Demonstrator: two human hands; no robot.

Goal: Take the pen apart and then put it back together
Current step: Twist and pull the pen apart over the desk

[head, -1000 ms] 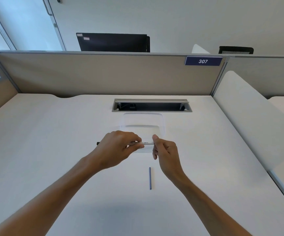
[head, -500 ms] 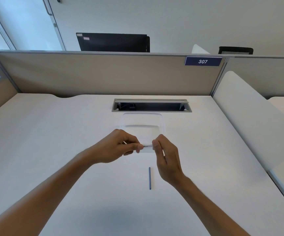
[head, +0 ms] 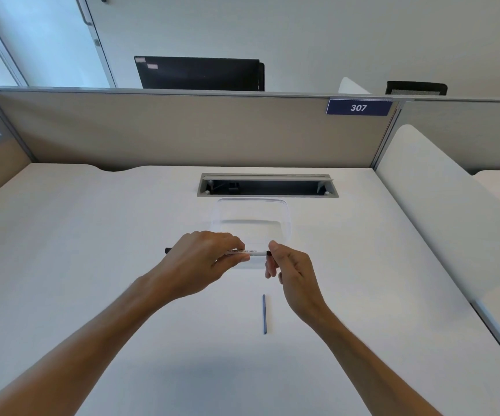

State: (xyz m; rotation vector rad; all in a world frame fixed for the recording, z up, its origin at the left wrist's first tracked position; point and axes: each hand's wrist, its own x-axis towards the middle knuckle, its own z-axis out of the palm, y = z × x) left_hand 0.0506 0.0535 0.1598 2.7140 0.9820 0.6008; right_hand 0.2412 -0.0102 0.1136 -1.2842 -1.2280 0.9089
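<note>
A thin white pen barrel (head: 253, 252) with small printed text lies level between my two hands above the desk. My left hand (head: 203, 262) is closed around its left half, and the pen's black end (head: 168, 250) sticks out past that hand. My right hand (head: 287, 267) pinches the dark tip at the barrel's right end with thumb and forefinger. On the white desk (head: 92, 280), just below my right hand, a thin blue refill (head: 264, 314) lies apart from the pen, pointing away from me.
A clear plastic container (head: 283, 211) stands on the desk just behind my hands. Behind it is an open cable slot (head: 268, 187), then a beige partition (head: 182, 130) with a "307" sign (head: 358, 107). A white divider (head: 440, 205) borders the desk's right side.
My left hand has slid a little right along the barrel, so the black left end shows again. My right hand stays pinched on the right end. The blue refill has not moved.
</note>
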